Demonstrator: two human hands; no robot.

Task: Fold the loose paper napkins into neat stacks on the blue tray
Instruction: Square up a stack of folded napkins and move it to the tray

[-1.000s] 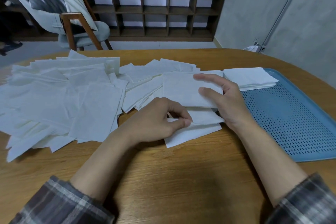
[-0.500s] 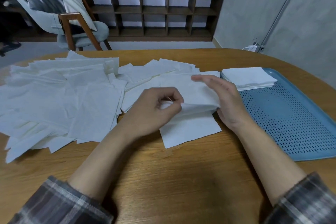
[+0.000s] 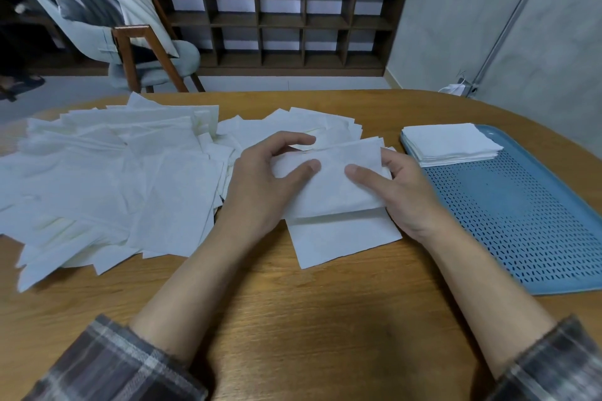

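Napkin [image 3: 332, 187] now folded; left hand [image 3: 260, 187], right hand [image 3: 405, 197] pinch it.

Your left sleeve [image 3: 107, 365] and right sleeve [image 3: 550, 368]: plaid, grey-purple with pale cross-stripes, probably flannel; edge blur limits certainty. Cuffs end short of the wrists, forearms bare. Your left hand [image 3: 260, 185] and right hand [image 3: 407, 192]: bare.

the loose napkins [image 3: 107, 179] cover the left half of the table [image 3: 293, 319], and the tray [image 3: 521, 221] lies at its right edge. a folded stack [image 3: 451, 143] sits in the tray's far left corner.
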